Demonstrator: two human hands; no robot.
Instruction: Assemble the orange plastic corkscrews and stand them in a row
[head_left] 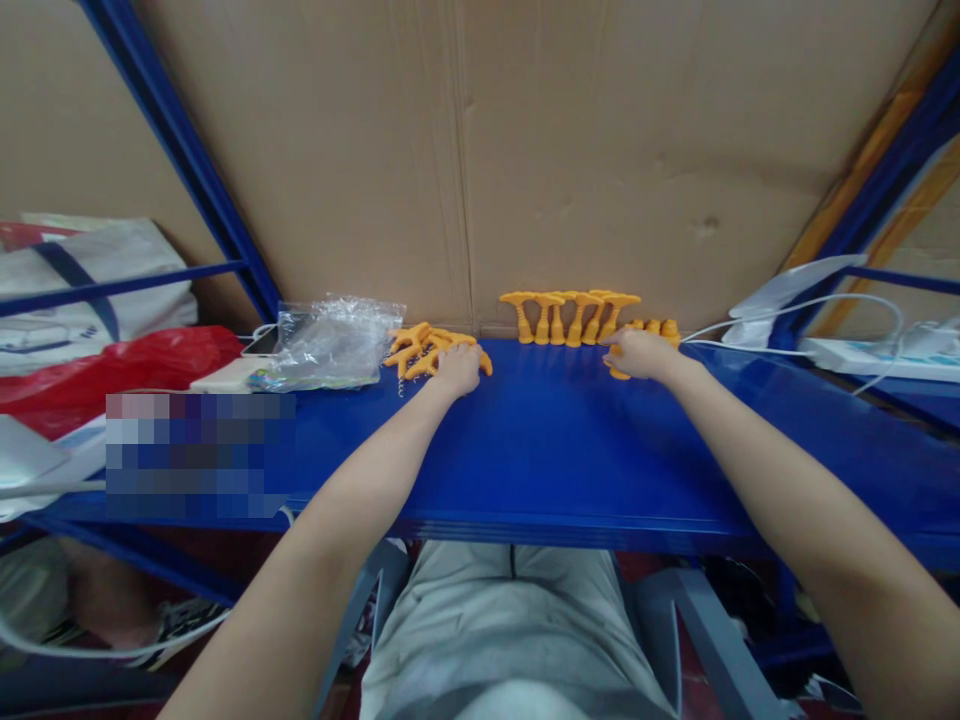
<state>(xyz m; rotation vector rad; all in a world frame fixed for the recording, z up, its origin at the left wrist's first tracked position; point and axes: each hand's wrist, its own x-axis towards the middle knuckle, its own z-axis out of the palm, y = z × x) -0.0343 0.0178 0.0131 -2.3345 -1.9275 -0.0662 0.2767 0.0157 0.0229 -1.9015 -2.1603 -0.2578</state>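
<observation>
My left hand (459,369) reaches onto a pile of orange corkscrews (409,345) with branched handles; thin metal spirals stick out below. Its fingers are curled over one of the pieces, and the fingertips are partly hidden. My right hand (639,354) is closed around an orange bottle-shaped sleeve (619,374), mostly covered by the fingers. Just behind it stand several more orange sleeves (667,328). To its left, a row of upright orange T-shaped pieces (574,320) stands against the cardboard.
All this rests on a blue metal shelf (555,440) backed by a cardboard wall (562,150). Clear plastic bags (330,340) lie left of the pile, beside a red bag (135,360). A white cable (892,300) loops at the right. Another person's leg (112,600) shows lower left.
</observation>
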